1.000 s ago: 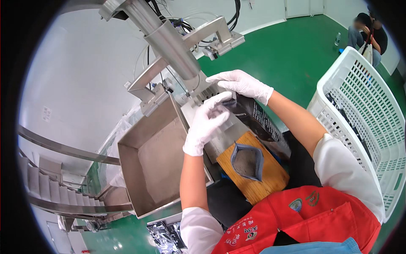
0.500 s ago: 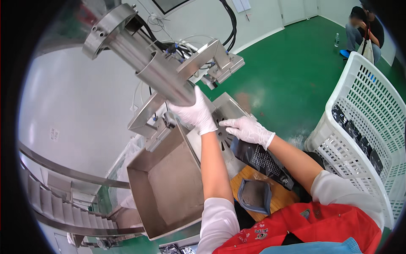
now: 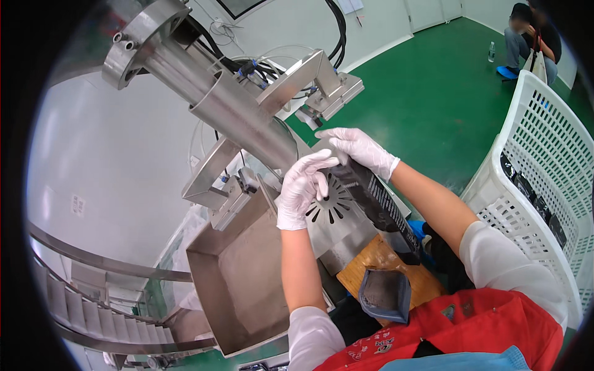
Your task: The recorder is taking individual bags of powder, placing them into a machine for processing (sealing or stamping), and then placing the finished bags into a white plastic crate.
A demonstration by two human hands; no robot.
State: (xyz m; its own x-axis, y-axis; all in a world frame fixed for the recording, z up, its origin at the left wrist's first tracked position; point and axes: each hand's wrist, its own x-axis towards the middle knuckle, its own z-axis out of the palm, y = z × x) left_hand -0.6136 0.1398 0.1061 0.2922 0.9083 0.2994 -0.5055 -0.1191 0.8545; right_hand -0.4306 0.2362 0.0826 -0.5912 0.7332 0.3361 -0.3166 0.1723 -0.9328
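A black printed bag (image 3: 378, 201) slants down from my right hand (image 3: 364, 148), its upper end gripped in the white-gloved fingers. My left hand (image 3: 303, 190), also gloved, is just below the mouth of a steel filling tube (image 3: 247, 127). Its fingers are bent and apart, the tips close to the bag's upper end; whether they touch it I cannot tell. Behind the bag lies a slotted steel plate (image 3: 333, 201). Nearer me, an opened dark pouch (image 3: 385, 295) with grey powder inside stands on a wooden board (image 3: 365, 263).
Clamp brackets (image 3: 337, 99) flank the tube. On the left sits a deep steel tray (image 3: 247, 284), with curved steel rails (image 3: 111, 256) beyond. A white slatted basket (image 3: 495, 179) holding black packages is at my right. Another person (image 3: 526, 46) crouches far off on the green floor.
My left hand has come off the tube and moved down. My right hand has risen with the black bag, which now stands higher beside the slotted plate.
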